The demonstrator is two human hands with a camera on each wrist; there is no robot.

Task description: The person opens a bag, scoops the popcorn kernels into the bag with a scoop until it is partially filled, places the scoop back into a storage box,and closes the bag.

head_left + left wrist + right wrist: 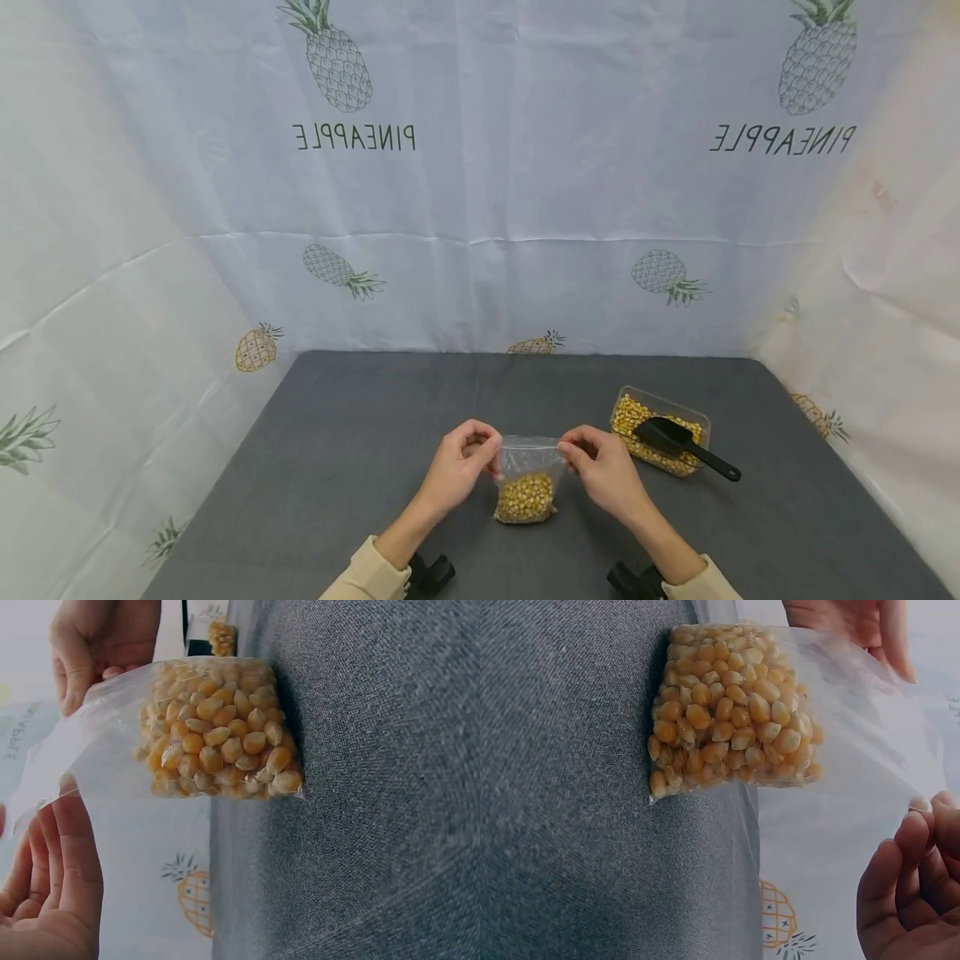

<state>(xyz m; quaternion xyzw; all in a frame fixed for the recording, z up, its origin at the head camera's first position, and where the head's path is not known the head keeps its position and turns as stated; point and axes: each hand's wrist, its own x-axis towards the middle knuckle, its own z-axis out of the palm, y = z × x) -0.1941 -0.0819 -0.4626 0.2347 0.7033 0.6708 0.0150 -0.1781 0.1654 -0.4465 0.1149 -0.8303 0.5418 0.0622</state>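
A small clear bag (527,483) with yellow corn kernels (526,497) in its bottom half is stood upright on the gray table (337,467), near the front edge in the middle. The top of the bag is held at both corners. The corner at 9 o'clock is pinched by the left hand (459,467), with fingers curled around the plastic. The corner at 3 o'clock is pinched by the right hand (603,467) in the same way. The bag's top edge is pulled flat between the two hands.

In the left wrist view, the bag (187,735) is seen from the side, with its bottom touching the table (375,787) and the kernels (217,731) packed low. In the right wrist view, the same is shown: kernels (731,712) down by the table (570,787), clear plastic above.

At 2 o'clock from the bag, well apart, a clear tray (624,398) full of corn is set on the table. A black scoop (675,442) is laid in it, with its handle pointed toward 4 o'clock.

A pineapple cloth (480,167) is hung behind the table.
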